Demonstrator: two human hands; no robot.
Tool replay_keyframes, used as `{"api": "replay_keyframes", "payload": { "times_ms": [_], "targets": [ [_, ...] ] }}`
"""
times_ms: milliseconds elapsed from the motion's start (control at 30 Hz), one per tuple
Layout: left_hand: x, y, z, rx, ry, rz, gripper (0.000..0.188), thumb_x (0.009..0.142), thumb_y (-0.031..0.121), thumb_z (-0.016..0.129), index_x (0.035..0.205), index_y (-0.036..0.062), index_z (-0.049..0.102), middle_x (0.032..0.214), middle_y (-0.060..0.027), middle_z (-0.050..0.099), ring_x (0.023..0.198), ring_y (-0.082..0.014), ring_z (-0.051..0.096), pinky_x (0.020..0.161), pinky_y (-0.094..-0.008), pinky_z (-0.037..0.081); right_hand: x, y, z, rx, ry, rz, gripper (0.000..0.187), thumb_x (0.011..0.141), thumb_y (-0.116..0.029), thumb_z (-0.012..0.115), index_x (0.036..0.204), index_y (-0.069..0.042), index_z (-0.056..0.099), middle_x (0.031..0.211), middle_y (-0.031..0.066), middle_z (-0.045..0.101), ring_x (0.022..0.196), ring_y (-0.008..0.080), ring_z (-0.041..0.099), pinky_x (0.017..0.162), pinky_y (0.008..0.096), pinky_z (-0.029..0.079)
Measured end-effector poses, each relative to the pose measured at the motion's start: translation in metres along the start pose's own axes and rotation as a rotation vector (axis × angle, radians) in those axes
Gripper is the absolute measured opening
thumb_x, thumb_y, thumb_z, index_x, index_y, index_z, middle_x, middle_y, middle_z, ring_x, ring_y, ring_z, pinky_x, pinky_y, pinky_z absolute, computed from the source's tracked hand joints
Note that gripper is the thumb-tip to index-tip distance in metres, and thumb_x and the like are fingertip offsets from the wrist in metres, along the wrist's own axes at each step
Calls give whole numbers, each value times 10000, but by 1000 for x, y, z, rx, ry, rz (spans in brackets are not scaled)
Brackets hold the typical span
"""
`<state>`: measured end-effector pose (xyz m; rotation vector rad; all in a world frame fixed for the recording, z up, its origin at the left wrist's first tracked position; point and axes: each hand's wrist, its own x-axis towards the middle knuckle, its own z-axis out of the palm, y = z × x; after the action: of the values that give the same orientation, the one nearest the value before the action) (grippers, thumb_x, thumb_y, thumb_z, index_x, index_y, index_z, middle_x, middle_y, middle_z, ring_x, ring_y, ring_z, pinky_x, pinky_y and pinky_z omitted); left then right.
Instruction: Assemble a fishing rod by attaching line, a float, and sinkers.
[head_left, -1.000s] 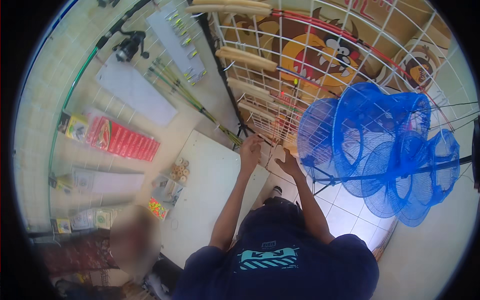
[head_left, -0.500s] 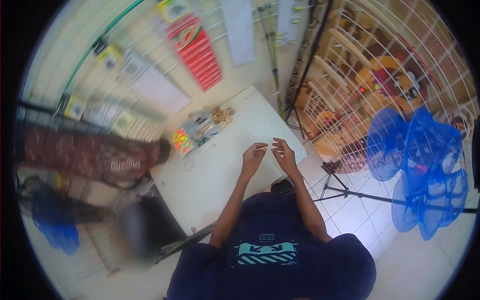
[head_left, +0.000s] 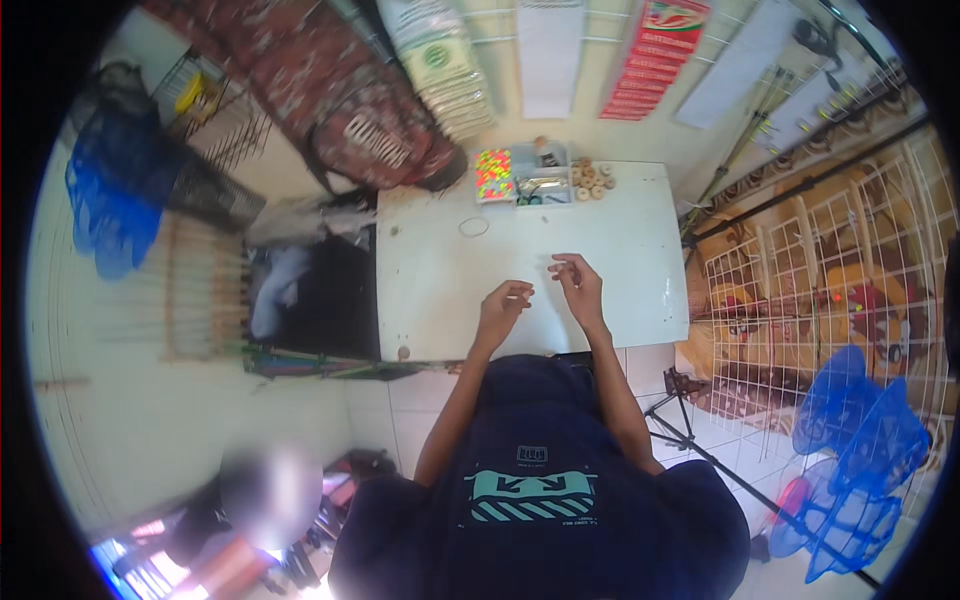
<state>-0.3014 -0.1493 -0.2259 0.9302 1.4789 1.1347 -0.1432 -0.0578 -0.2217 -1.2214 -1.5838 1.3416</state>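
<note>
Both my hands hover over the white table, apart from each other. My left hand is closed in a pinch, thumb against fingertips; what it holds, if anything, is too small to make out. My right hand is a little farther forward, its fingers curled in toward the thumb, and any thin thing in them cannot be seen. Beyond them lies a thin loop. At the table's far side stand a box of bright pink and yellow pieces, a clear compartment box with small tools, and several beige spools.
A camouflage bag reaches over the table's far left corner. White sheets and red packets hang on the wall. Right of the table stand a white wire grid, blue nets and a black tripod. Behind left is a blurred person.
The view has turned, so the table now looks level and the bag is nearer the top. My hands have drawn slightly apart, the right one farther forward.
</note>
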Motion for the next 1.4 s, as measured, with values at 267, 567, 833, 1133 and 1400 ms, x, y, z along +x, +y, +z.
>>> {"api": "replay_keyframes", "payload": {
  "times_ms": [267, 567, 833, 1133, 1400],
  "targets": [
    [-63, -22, -68, -134, 521, 61, 211, 949, 157, 584, 1114, 29, 608, 956, -87, 690, 786, -149, 668, 677, -262, 506, 6, -17, 75, 31, -265, -95, 270, 871, 27, 504, 1104, -55, 613, 891, 77, 716, 762, 129, 668, 691, 250, 490],
    [-133, -1, -105, -227, 1267, 374, 186, 925, 34, 590, 1103, -3, 549, 896, -45, 591, 759, -87, 550, 692, -216, 451, -19, -70, 180, 76, -662, -272, 232, 886, 7, 538, 1098, -38, 620, 868, 70, 702, 863, 135, 682, 741, 268, 508],
    [-174, 15, -158, 86, 1692, 584, 289, 900, -10, 617, 1151, 4, 475, 983, -67, 531, 890, -117, 490, 839, -259, 421, -56, -132, 257, 140, -963, -396, 186, 900, -39, 583, 1082, -18, 615, 890, 91, 692, 838, 141, 678, 717, 270, 512],
    [-190, 13, -190, 43, 1625, 602, 606, 880, 3, 649, 1384, -8, 312, 1234, -146, 507, 1026, -178, 528, 891, -288, 450, -71, -138, 299, 126, -1164, -275, 149, 872, -41, 655, 1015, -4, 639, 867, 47, 684, 738, 75, 637, 686, 235, 508],
    [-193, -7, -196, 6, 1344, 358, 265, 900, 50, 654, 1148, 0, 575, 1043, -84, 641, 979, -142, 610, 866, -297, 493, -78, -126, 313, 50, -1199, -364, 155, 851, -72, 671, 981, 8, 643, 831, 78, 684, 692, 114, 645, 631, 263, 501]
  ]
}}
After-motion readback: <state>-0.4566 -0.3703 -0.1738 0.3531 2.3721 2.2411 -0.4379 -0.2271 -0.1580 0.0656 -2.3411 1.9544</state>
